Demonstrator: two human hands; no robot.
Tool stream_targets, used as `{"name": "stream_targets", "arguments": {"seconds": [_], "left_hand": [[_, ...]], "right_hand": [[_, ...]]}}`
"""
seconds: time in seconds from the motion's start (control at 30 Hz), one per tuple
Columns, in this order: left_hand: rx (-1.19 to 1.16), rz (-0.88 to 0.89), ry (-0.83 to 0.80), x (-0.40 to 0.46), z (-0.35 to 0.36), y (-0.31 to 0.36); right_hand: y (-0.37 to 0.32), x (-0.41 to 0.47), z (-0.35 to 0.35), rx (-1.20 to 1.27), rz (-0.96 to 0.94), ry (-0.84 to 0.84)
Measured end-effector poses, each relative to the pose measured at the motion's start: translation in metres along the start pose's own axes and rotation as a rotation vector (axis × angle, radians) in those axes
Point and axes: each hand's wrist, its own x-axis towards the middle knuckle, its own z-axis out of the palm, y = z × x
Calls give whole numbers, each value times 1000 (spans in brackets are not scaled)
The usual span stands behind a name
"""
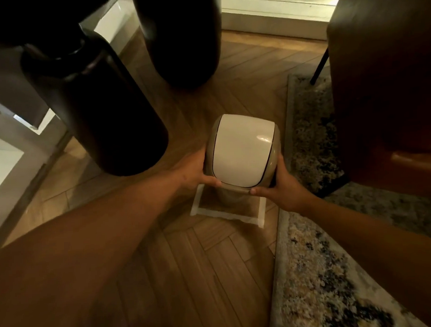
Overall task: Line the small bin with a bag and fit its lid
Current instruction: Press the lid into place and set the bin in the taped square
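Observation:
A small beige bin (231,196) stands on the wooden floor inside a square of white tape (226,215). Its lid (243,150), a beige frame with a white swing flap, sits on top of the bin. My left hand (196,170) grips the lid's left side and my right hand (281,183) grips its right side, thumbs on the near edge. The lid hides most of the bin body. No bag is visible.
Two tall dark vases (97,106) (180,37) stand on the floor to the left and behind. A brown leather chair (388,96) is at the right on a patterned rug (323,269). A window sill (275,17) runs along the back.

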Motion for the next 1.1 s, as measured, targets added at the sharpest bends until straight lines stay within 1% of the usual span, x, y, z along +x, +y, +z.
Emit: {"name": "stream_targets", "arguments": {"seconds": [0.17, 0.27, 0.43, 0.57, 0.63, 0.7, 0.8, 0.9, 1.1], "left_hand": [[-14, 39, 62, 28, -8, 12], [-20, 35, 35, 45, -16, 17], [31, -90, 95, 69, -18, 26], [46, -119, 128, 80, -21, 32], [35, -128, 129, 83, -23, 35], [21, -145, 141, 84, -22, 39], [19, -179, 133, 84, -22, 44], [-23, -198, 108, 80, -22, 47], [-76, -206, 71, 70, -21, 52]], "right_hand": [[1, 27, -13, -38, 19, 79], [4, 43, -23, -41, 9, 81], [13, 68, -35, -7, 56, 84], [17, 85, -43, -13, 63, 98], [15, 90, -45, -12, 81, 122], [14, 91, -43, -63, 102, 167], [17, 90, -42, -158, 155, 235], [17, 91, -42, -132, 198, 217], [16, 86, -42, -29, 215, 190]]}}
